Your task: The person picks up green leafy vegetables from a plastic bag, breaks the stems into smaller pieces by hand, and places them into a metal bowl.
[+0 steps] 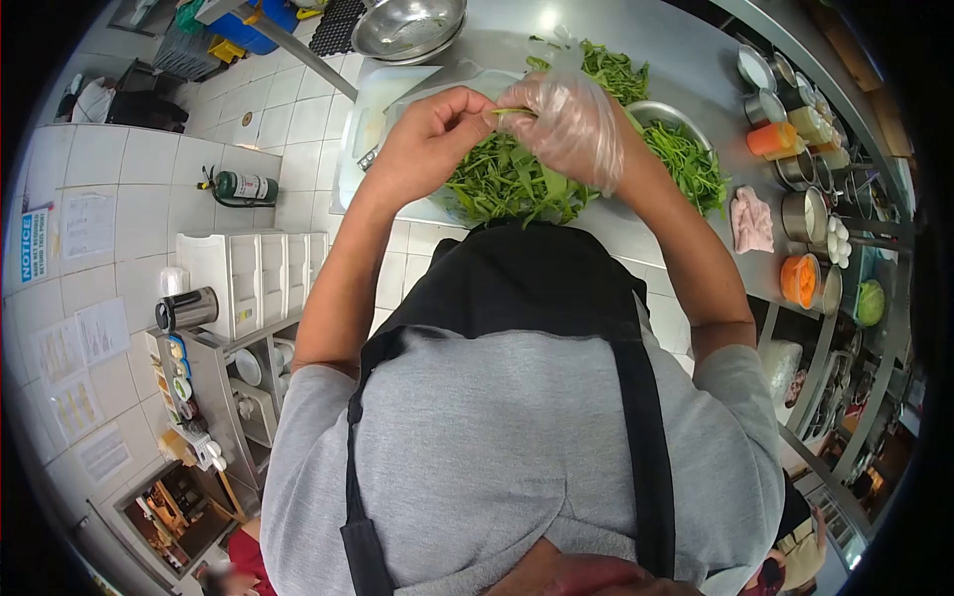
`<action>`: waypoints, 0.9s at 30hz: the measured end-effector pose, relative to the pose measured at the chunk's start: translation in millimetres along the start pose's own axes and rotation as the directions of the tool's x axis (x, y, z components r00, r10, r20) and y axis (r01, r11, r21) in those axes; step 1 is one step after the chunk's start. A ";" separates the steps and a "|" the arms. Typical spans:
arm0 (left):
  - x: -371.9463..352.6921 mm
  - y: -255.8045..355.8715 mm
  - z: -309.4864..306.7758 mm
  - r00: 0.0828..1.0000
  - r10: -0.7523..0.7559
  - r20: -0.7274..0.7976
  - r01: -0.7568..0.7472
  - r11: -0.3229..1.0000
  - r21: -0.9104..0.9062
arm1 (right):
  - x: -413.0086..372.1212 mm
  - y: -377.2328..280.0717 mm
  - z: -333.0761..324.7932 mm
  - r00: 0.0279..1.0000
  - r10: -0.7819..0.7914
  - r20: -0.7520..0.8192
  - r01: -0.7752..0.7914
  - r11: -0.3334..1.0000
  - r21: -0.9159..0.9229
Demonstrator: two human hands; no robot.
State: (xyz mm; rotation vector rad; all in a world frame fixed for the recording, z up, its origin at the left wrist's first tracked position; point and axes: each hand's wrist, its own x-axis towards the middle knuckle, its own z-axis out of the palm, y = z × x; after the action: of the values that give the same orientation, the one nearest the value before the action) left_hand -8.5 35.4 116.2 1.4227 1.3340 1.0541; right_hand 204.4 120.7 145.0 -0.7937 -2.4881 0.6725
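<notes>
Pinched between the fingertips of both hands is a thin green stem (514, 111). My left hand (427, 142), bare, is closed on its left end. My right hand (571, 124), in a clear plastic glove, is closed round the other end. Directly below them lies a heap of leafy greens (512, 184) on the counter, close to my apron. More loose leaves (613, 72) lie beyond my right hand. A metal bowl (686, 114) by my right wrist holds cut green stems (688, 164).
Metal bowls (407, 32) are stacked at the far left of the steel counter (497, 25), near a white cutting board (383, 94). To the right are a pink cloth (752, 219), sauce bottles (770, 139) and several metal containers (803, 217).
</notes>
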 end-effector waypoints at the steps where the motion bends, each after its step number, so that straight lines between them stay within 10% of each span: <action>1: 1.1 2.4 -0.9 1.000 -0.014 0.021 0.013 0.999 0.030 | 1.1 6.2 -0.4 1.000 0.002 -0.001 -0.002 1.000 -0.002; 7: 0.0 0.5 -7.6 0.994 -0.067 0.087 0.059 0.994 0.089 | -3.9 26.3 -8.5 0.963 0.131 0.235 -0.189 0.951 0.244; 11: 8.2 17.5 -2.0 0.997 0.042 0.065 -0.061 0.940 0.336 | -9.3 16.5 -2.2 0.993 0.070 0.097 -0.091 0.969 0.231; 13: 17.5 31.2 -1.5 0.975 0.173 0.137 -0.220 0.761 0.610 | -7.1 13.3 -4.4 0.997 0.058 0.054 -0.050 0.989 -0.142; 19: 38.1 46.7 -1.0 0.937 0.315 0.149 -0.332 0.678 0.656 | -19.4 19.5 -2.6 0.957 -0.163 -0.239 0.103 0.963 -0.247; 23: 53.6 23.0 23.6 0.915 0.358 0.186 -0.375 0.582 0.722 | -19.5 56.1 17.7 0.980 -0.042 -0.193 -0.015 0.959 -0.282; 24: 54.8 6.2 36.2 0.903 0.396 0.165 -0.380 0.559 0.737 | -17.0 106.0 39.6 0.964 0.244 -0.101 -0.205 0.932 0.300; 25: 53.5 -9.6 44.2 0.887 0.437 0.146 -0.386 0.534 0.752 | -21.3 138.9 52.2 0.898 0.420 0.128 -0.365 0.551 0.750; 27: 36.4 -28.1 49.5 0.913 0.368 0.176 -0.374 0.584 0.721 | -42.9 149.1 53.6 0.839 0.516 0.170 -0.418 0.411 0.810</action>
State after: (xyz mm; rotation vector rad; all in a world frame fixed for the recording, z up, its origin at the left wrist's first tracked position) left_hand 34.9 69.7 77.3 2.4149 1.5897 0.7524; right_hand 268.3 184.1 7.8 -1.0665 -1.4601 1.7773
